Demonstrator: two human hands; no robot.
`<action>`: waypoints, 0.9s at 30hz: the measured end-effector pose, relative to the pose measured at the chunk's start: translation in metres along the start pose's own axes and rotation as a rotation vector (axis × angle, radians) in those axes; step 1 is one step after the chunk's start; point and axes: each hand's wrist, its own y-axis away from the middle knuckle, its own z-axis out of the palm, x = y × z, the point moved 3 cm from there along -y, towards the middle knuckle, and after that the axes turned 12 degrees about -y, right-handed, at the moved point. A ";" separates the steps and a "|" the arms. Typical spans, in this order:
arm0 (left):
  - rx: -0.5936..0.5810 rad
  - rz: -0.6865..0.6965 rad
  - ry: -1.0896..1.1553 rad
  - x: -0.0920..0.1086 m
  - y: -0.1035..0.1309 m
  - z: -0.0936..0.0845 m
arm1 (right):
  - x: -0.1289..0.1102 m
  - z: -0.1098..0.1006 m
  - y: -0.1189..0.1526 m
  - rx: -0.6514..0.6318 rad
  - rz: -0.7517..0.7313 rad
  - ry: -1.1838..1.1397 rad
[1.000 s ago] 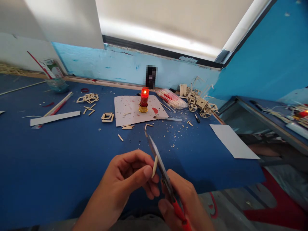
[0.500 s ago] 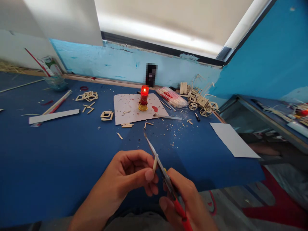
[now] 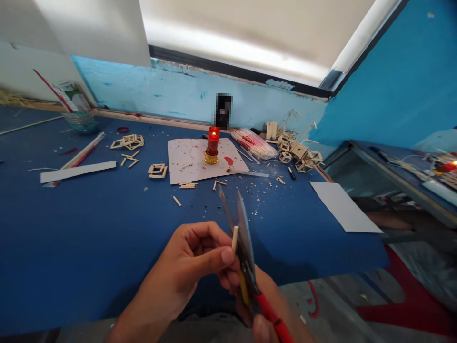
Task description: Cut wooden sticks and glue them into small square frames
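Note:
Between thumb and fingers, my left hand (image 3: 203,267) pinches a short wooden stick (image 3: 234,237) whose top end points up. My right hand (image 3: 267,305) holds scissors (image 3: 246,238) with red handles, partly hidden behind them. The scissor blades are spread apart, tips pointing away from me, and they stand right beside the stick. Beyond the hands, a lit red candle (image 3: 213,143) on a gold base stands on a stained white sheet (image 3: 182,162). Short stick pieces (image 3: 188,185) lie at the sheet's front edge.
Small stick frames (image 3: 157,171) sit left of the sheet. A heap of stick frames (image 3: 298,150) and a bag of red-tipped sticks (image 3: 255,144) are at the back right. White paper (image 3: 344,207) lies right, a glass jar (image 3: 81,122) back left.
The scissors, nearly closed before, have opened with their blades apart. My right hand has shifted lower behind the handles. My left hand still pinches the stick, slightly turned.

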 end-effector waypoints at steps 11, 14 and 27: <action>-0.004 -0.002 0.040 -0.004 0.000 0.002 | -0.009 0.002 -0.006 -0.055 0.040 -0.038; -0.006 -0.011 0.046 -0.004 0.000 0.003 | -0.020 0.005 0.003 0.012 0.069 -0.029; -0.038 -0.040 0.091 -0.006 0.000 0.003 | -0.026 0.002 -0.006 -0.103 0.006 -0.020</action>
